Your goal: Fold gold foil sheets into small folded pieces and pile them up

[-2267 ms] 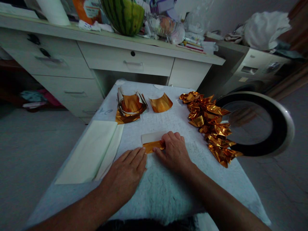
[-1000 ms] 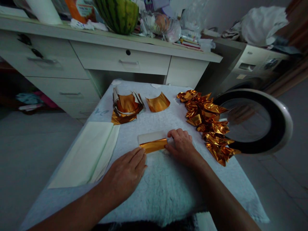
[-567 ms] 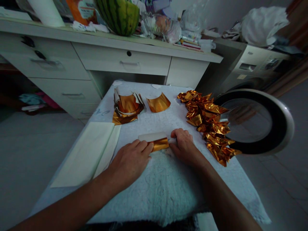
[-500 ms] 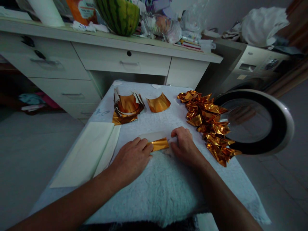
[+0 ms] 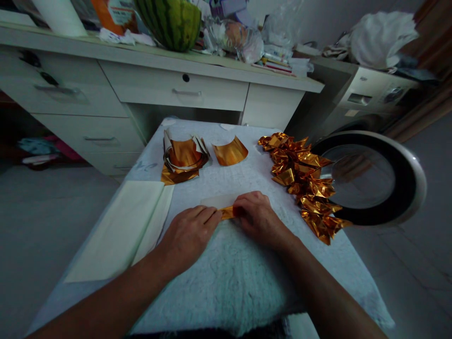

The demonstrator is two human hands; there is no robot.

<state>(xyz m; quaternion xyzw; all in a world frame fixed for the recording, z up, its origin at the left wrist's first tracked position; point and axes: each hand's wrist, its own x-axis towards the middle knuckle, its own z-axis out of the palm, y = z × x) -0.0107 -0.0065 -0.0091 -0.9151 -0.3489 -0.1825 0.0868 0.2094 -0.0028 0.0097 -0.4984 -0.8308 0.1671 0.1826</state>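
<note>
A narrow folded strip of gold foil paper (image 5: pixel 227 213) lies on the cloth-covered table between my hands, with a pale sheet (image 5: pixel 215 200) just behind it. The fingers of my left hand (image 5: pixel 192 235) are closed on the strip's left end. My right hand (image 5: pixel 257 217) has its fingers curled over the right end; its fingertips are partly hidden. Farther back, a curled stack of gold foil sheets (image 5: pixel 185 153) stands at the left, and a single curved gold sheet (image 5: pixel 231 151) lies beside it. Folded gold foil pieces (image 5: pixel 305 181) are heaped along the right side.
Pale paper sheets (image 5: pixel 116 230) lie at the table's left. Beyond the table stands a white drawer counter (image 5: pixel 183 92) bearing a cut watermelon (image 5: pixel 169 23) and plastic bags. The open round door (image 5: pixel 402 174) of a washing machine (image 5: pixel 367 94) reaches close to the table's right edge.
My right hand has moved left and come down onto the right end of the gold strip. The strip now looks narrower. My left hand has stayed on its left end.
</note>
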